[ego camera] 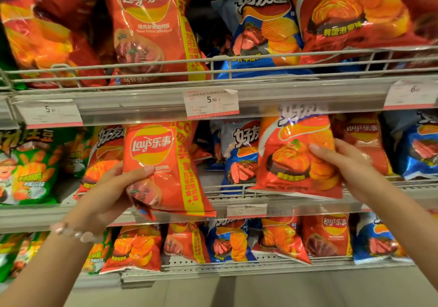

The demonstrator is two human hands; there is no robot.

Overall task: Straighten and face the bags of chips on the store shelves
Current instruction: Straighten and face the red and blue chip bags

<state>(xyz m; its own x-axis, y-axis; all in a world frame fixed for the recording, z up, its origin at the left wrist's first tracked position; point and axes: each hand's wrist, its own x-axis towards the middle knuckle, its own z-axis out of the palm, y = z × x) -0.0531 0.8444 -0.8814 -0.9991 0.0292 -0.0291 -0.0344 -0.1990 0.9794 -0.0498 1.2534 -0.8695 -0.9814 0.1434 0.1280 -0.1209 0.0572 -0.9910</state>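
Observation:
My left hand grips a red Lay's bag with a yellow side strip by its lower left edge, thumb across the front. The bag hangs tilted in front of the middle shelf. My right hand grips a red ridged-chip bag by its right edge, thumb on the front. That bag leans out over the middle shelf's wire rail, its top overlapping the price strip above. A blue steak-flavour bag stands between the two held bags, further back on the shelf.
Three shelves hold red, blue and green chip bags. The top shelf has a wire rail and price labels. Green bags stand at the left of the middle shelf. The lower shelf holds several smaller bags, some leaning.

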